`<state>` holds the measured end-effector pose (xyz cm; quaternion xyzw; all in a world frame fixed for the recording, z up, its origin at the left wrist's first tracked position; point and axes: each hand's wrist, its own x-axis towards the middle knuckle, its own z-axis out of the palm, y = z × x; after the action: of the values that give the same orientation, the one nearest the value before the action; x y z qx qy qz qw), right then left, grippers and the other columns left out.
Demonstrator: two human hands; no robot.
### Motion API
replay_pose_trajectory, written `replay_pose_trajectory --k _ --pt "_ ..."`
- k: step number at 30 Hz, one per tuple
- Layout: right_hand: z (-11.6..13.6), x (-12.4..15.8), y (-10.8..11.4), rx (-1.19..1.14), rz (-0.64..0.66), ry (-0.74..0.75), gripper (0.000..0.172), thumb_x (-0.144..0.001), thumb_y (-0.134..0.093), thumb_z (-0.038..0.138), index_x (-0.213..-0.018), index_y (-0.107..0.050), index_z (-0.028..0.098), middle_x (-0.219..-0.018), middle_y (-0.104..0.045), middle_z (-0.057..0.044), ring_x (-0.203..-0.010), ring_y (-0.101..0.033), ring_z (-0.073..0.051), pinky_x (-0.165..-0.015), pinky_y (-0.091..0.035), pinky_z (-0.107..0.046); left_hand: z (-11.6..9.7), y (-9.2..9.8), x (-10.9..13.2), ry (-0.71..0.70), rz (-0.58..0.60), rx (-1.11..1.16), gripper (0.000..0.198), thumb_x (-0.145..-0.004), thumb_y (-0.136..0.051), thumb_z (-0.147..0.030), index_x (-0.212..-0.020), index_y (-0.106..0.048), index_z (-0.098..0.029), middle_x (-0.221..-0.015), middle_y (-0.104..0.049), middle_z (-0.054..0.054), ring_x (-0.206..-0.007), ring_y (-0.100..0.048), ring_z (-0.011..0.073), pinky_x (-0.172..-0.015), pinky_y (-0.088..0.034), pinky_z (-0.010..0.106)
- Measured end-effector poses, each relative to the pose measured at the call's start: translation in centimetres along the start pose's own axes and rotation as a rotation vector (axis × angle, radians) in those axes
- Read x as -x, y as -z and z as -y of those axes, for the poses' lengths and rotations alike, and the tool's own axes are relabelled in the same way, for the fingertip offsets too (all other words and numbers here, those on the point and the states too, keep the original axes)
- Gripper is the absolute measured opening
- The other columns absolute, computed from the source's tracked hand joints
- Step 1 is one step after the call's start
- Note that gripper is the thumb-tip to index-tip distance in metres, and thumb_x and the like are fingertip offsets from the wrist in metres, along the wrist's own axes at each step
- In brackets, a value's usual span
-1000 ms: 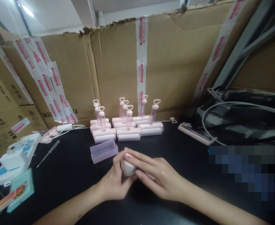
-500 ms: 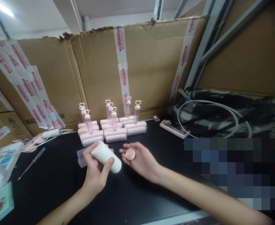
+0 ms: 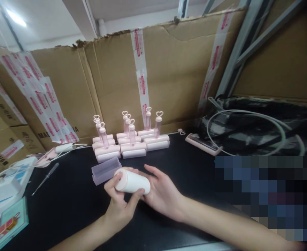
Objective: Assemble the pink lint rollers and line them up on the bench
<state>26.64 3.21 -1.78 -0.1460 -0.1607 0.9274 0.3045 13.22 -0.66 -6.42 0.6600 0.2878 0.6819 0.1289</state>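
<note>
A cardboard panel (image 3: 116, 78) is standing behind the black worktop (image 3: 72, 195), which is carrying heart-topped pink rollers (image 3: 133, 147). Nearer, the right hand (image 3: 166, 195) is holding its thumb apart; the left hand (image 3: 121, 203) is clamping its grip on a white cylinder (image 3: 135, 182) beside that palm.

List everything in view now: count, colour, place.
roll: one, white, front centre
heart-handled rollers: eight, pink and white, middle
open case: one, lilac, before rollers
screwdriver: one, greyish, left
power strip: one, white-blue, left
flat box: one, teal, lower left
small tube: one, white, back left
long piece: one, pink, right
heart piece: one, pink, back right
cable coil: one, white, right
cardboard: several, brown, behind
table: one, black, beneath
left hand: one, holding roll
right hand: one, open, at roll
</note>
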Motion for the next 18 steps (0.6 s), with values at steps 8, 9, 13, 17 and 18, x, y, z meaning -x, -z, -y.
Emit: replay_pose_trajectory --k 8,9,13,17,18 --pt "-1.2 0.5 0.3 0.173 0.007 0.035 0.024 -0.088 -0.053 0.026 -0.109 -0.058 0.015 -0.098 -0.066 -0.005 -0.083 -0.062 -0.013 -0.075 -0.049 -0.023 0.2 0.6 0.0 0.111 0.157 -0.083 0.064 -0.081 -0.061 -0.022 -0.124 -0.016 -0.031 -0.125 -0.044 0.010 -0.117 -0.049 0.0222 -0.095 -0.044 0.046" --pt "-1.0 0.4 0.3 0.184 -0.014 0.036 0.026 -0.088 -0.053 0.028 -0.109 -0.059 0.014 -0.098 -0.066 -0.006 -0.085 -0.062 -0.014 -0.077 -0.050 -0.024 -0.2 1.1 -0.7 0.175 0.203 -0.112 0.069 -0.078 -0.066 -0.027 -0.126 -0.016 -0.030 -0.128 -0.042 0.011 -0.120 -0.047 0.0244 -0.098 -0.041 0.047" --pt "1.5 0.0 -0.2 0.154 -0.141 0.134 0.021 -0.088 -0.052 0.027 -0.104 -0.061 0.015 -0.099 -0.066 -0.006 -0.089 -0.063 -0.014 -0.081 -0.052 -0.026 -1.7 5.1 -4.9 0.297 0.270 -0.281 0.089 -0.059 -0.078 -0.043 -0.130 -0.030 -0.022 -0.137 -0.032 0.016 -0.130 -0.034 0.0328 -0.107 -0.029 0.050" --pt "4.2 0.1 -0.9 0.241 -0.175 0.339 0.015 -0.086 -0.054 0.024 -0.097 -0.062 0.019 -0.105 -0.064 -0.004 -0.093 -0.061 -0.015 -0.084 -0.052 -0.027 -1.2 10.5 -8.3 0.462 0.541 -0.565 0.084 -0.057 -0.079 -0.040 -0.130 -0.039 -0.025 -0.127 -0.046 0.012 -0.120 -0.044 0.0324 -0.101 -0.034 0.052" --pt "4.6 0.3 -1.0 0.305 -0.164 0.393 0.016 -0.084 -0.056 0.024 -0.098 -0.063 0.019 -0.108 -0.063 -0.004 -0.095 -0.060 -0.016 -0.085 -0.051 -0.027 -0.7 11.4 -8.5 0.515 0.601 -0.592 0.081 -0.058 -0.078 -0.039 -0.128 -0.042 -0.024 -0.121 -0.051 0.011 -0.115 -0.049 0.0318 -0.097 -0.038 0.052"
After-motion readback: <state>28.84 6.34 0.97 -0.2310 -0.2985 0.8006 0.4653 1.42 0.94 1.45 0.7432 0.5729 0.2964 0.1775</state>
